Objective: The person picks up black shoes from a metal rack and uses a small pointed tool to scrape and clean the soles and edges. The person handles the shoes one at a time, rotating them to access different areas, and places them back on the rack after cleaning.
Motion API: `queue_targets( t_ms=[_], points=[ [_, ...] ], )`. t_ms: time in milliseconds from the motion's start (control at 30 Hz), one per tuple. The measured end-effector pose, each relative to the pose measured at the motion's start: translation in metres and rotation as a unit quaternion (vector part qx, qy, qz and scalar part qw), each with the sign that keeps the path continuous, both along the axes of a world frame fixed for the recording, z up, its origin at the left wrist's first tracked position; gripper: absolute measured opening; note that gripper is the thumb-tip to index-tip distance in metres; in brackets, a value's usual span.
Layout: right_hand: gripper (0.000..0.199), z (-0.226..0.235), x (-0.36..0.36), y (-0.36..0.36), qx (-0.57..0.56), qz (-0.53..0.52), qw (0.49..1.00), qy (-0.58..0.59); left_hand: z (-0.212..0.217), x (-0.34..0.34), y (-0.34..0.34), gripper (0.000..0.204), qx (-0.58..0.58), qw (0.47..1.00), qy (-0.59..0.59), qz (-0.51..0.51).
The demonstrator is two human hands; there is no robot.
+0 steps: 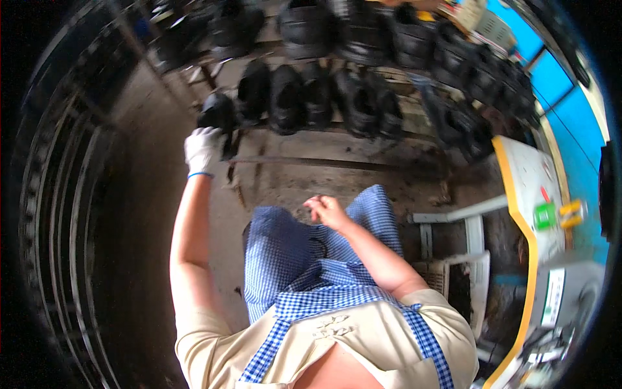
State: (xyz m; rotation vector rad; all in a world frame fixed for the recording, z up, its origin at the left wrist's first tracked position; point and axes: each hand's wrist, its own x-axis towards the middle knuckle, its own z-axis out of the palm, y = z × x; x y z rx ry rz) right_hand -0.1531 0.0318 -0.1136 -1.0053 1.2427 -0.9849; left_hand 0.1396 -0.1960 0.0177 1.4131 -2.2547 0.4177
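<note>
My left hand (202, 150), in a white glove with a blue cuff, reaches forward to the left end of the lower shoe row. Its fingers are closed on the near end of a black shoe (217, 111); the glove hides part of the grip. My bare right hand (326, 211) hovers over my lap, above the blue checked apron (278, 259). Its fingers are loosely bent and a little apart, with nothing visible in them. Several more black shoes (287, 100) stand side by side to the right of the one I touch.
An upper row of black shoes (304, 29) stands farther back on the rack (304, 162). On my right are a white table with a yellow edge (528, 220), a green item (544, 216) on it and a pale stool frame (476, 236). Metal racking (68, 227) lines the left.
</note>
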Motion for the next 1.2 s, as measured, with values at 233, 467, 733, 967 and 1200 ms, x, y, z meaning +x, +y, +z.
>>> queue_targets(
  t_ms=[233,467,733,967,1200],
  points=[
    [0.027,0.032,-0.063,0.025,-0.042,-0.132,0.99,0.008,-0.021,0.012,-0.079,0.02,0.028,1.0,-0.011,-0.003],
    [0.04,0.048,-0.217,0.055,-0.118,-0.406,0.837,0.347,-0.03,-0.023,-0.088,0.04,-0.096,0.989,0.087,0.075],
    [0.036,0.078,-0.437,0.065,0.048,-0.477,0.549,0.685,-0.054,-0.059,0.086,0.028,0.14,0.923,0.315,-0.171],
    [0.061,0.05,-0.576,0.059,0.065,-0.349,0.469,0.808,-0.09,-0.063,0.182,0.018,0.294,0.855,0.425,-0.056],
    [0.08,0.08,-0.541,0.01,0.11,-0.341,0.62,0.698,-0.089,-0.071,0.198,0.019,0.291,0.842,0.453,-0.021]
  ],
)
